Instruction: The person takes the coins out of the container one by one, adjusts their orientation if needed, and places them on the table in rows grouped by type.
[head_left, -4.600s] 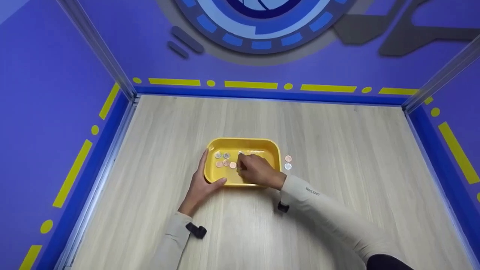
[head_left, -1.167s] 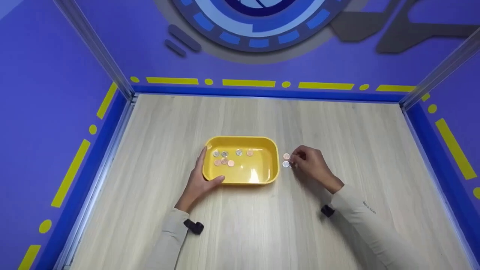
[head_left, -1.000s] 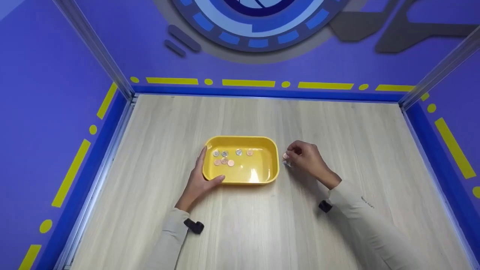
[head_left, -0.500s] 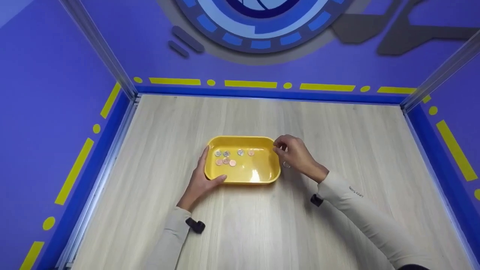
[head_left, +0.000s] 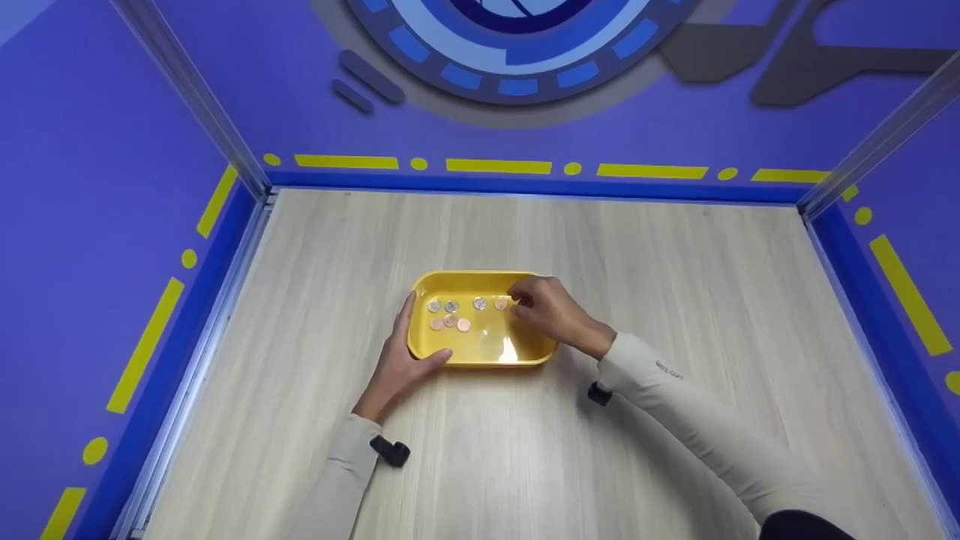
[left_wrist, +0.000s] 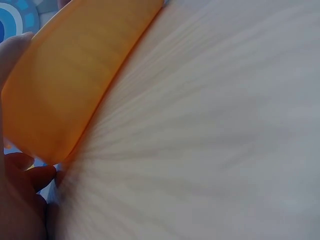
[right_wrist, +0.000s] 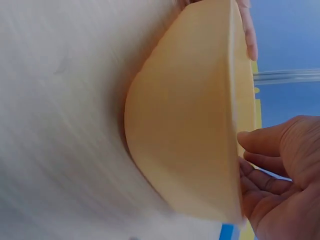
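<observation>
A yellow rectangular tray (head_left: 480, 358) stands on the table with coins lying in its left and middle part. Three are silver, among them a silver coin (head_left: 479, 304); several are copper, among them a copper coin (head_left: 501, 304). My left hand (head_left: 397, 367) grips the tray's left end, thumb over the front rim and fingers along the side. Inside the right part of the tray, my right hand (head_left: 555, 315) keeps thumb and finger together in a pinch on a copper coin, which the fingers hide. The right wrist view shows this hand (right_wrist: 285, 170) at the rim.
The pale wood table (head_left: 480, 450) is bounded at the back by a blue wall (head_left: 525, 142) with yellow marks. Further blue walls with metal posts rise at left and right. A black wrist device (head_left: 390, 451) sits at the left cuff, another (head_left: 599, 393) at the right.
My right hand has picked a copper coin off the table beside the tray and moved left over the rim. The silver coin left there is now hidden behind the hand. My left hand stays put.
</observation>
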